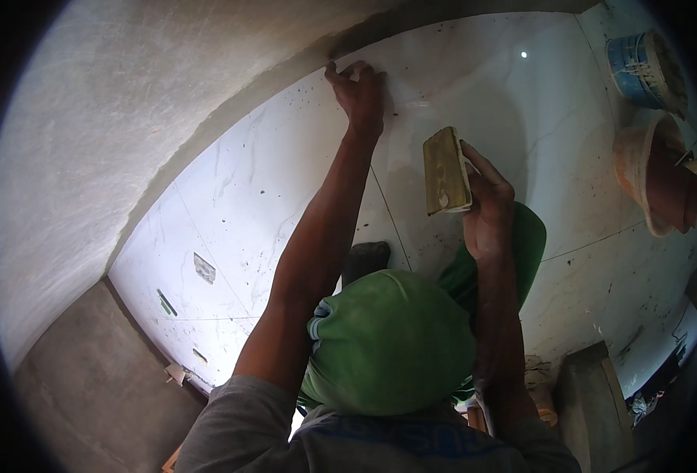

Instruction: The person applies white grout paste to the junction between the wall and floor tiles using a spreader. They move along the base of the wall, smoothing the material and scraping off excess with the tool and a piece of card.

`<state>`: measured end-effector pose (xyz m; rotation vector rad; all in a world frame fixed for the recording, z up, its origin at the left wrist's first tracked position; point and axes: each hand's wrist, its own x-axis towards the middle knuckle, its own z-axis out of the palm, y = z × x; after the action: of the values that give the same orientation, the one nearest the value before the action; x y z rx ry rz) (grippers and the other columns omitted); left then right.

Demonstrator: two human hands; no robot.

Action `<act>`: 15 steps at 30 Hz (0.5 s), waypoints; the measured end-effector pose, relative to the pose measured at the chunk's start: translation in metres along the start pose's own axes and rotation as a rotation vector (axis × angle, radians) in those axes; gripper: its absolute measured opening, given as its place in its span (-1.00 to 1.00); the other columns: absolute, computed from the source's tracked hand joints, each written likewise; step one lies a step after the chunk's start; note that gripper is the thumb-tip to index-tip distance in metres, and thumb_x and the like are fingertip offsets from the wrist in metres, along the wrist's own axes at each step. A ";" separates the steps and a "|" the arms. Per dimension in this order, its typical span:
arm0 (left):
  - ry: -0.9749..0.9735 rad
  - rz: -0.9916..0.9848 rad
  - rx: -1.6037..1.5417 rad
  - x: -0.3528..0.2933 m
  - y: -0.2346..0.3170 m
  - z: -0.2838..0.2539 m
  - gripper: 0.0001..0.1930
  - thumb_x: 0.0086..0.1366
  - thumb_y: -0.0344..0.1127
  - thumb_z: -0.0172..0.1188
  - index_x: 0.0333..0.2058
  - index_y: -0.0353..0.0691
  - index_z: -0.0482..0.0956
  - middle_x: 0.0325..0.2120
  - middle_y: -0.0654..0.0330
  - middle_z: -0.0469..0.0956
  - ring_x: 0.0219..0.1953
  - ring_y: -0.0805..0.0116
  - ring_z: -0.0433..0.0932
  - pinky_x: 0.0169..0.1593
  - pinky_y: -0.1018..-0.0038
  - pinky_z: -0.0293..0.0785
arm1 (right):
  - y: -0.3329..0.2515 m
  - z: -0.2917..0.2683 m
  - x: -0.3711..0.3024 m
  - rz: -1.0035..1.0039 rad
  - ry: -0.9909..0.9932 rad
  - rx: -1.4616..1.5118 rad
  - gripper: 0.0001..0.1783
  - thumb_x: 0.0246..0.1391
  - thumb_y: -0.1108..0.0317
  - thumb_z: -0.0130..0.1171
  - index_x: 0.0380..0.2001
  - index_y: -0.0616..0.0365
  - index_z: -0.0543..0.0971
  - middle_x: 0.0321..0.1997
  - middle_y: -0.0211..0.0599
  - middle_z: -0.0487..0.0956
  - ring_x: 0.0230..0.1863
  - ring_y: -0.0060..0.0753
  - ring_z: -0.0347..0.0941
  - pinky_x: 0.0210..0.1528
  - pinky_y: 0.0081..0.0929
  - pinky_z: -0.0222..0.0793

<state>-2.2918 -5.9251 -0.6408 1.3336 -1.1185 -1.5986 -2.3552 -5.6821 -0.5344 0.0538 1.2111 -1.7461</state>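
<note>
Fingers on the right hand are closed round the back of a rectangular float, handle side mostly hidden by the float itself. It's tipped up on its long edge, right in front of the bent green knee, and looks clear of the tiles. The yellowish face has a smear on it. I'd guess it's light, with a stiff back and a softer face, not fragile, but a bit slick if that smear is wet. I'd grab it by the handle, fingers off the face.

Left hand is way out by the foot of the grey wall, fingers curled round something pale, or maybe just bunched, can't tell. Off to the right there's a messy blue bucket and an orange tub.
</note>
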 end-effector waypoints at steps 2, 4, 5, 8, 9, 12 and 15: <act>0.106 0.060 0.004 -0.007 -0.003 -0.004 -0.35 0.34 -0.36 0.22 0.31 -0.50 0.22 0.06 -0.14 0.49 -0.22 0.16 0.72 -0.16 0.30 0.69 | 0.002 -0.002 0.001 0.006 -0.005 -0.005 -0.46 0.32 0.40 0.21 0.29 0.47 0.50 -0.06 -0.25 0.67 -0.15 -0.62 0.57 -0.06 -0.59 0.50; 0.127 0.020 0.065 -0.004 -0.002 -0.013 -0.49 0.34 -0.34 0.25 0.15 -0.51 0.36 -0.05 -0.11 0.55 -0.32 0.18 0.72 -0.21 0.33 0.67 | 0.000 0.000 0.000 0.012 -0.011 -0.009 -0.46 0.31 0.40 0.22 0.29 0.46 0.50 -0.07 -0.25 0.68 -0.15 -0.62 0.57 -0.06 -0.59 0.50; 0.148 -0.024 0.125 -0.004 -0.001 -0.016 -0.62 0.33 -0.32 0.28 -0.01 -0.52 0.50 -0.17 -0.08 0.62 -0.41 0.21 0.73 -0.26 0.35 0.65 | -0.002 0.003 -0.002 0.015 -0.007 -0.006 -0.46 0.31 0.39 0.22 0.29 0.46 0.50 -0.07 -0.27 0.67 -0.16 -0.64 0.56 -0.08 -0.61 0.49; 0.136 0.014 0.152 -0.007 0.001 -0.021 -0.71 0.33 -0.29 0.33 -0.22 -0.49 0.59 -0.37 0.02 0.67 -0.50 0.23 0.72 -0.32 0.37 0.62 | -0.003 0.010 -0.002 0.021 0.025 -0.002 -0.47 0.31 0.39 0.23 0.28 0.44 0.52 -0.13 -0.34 0.66 -0.23 -0.71 0.50 -0.17 -0.67 0.42; 0.135 0.013 0.151 -0.009 0.001 -0.022 -0.71 0.33 -0.29 0.33 -0.22 -0.49 0.59 -0.37 0.02 0.67 -0.50 0.23 0.72 -0.32 0.37 0.62 | -0.003 0.010 -0.002 0.023 0.052 -0.001 -0.48 0.31 0.39 0.23 0.28 0.43 0.53 -0.18 -0.40 0.64 -0.29 -0.77 0.45 -0.25 -0.71 0.36; 0.087 0.026 0.233 -0.007 0.000 -0.026 -0.73 0.35 -0.27 0.34 -0.21 -0.45 0.65 -0.41 0.04 0.71 -0.52 0.28 0.70 -0.30 0.37 0.62 | 0.002 0.000 0.001 0.011 0.026 -0.040 -0.49 0.31 0.39 0.23 0.26 0.40 0.55 -0.26 -0.50 0.60 -0.37 -0.83 0.34 -0.35 -0.73 0.22; 0.180 0.155 0.292 0.005 -0.003 -0.036 -0.73 0.35 -0.26 0.31 -0.21 -0.43 0.72 -0.38 0.02 0.75 -0.50 0.29 0.71 -0.26 0.36 0.62 | 0.003 0.004 0.001 0.009 0.022 -0.050 -0.51 0.31 0.39 0.23 0.25 0.37 0.57 -0.34 -0.59 0.55 -0.43 -0.87 0.23 -0.41 -0.73 0.10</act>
<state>-2.2574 -5.9341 -0.6474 1.5041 -1.3435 -1.2114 -2.3520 -5.6858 -0.5346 0.0486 1.2682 -1.7104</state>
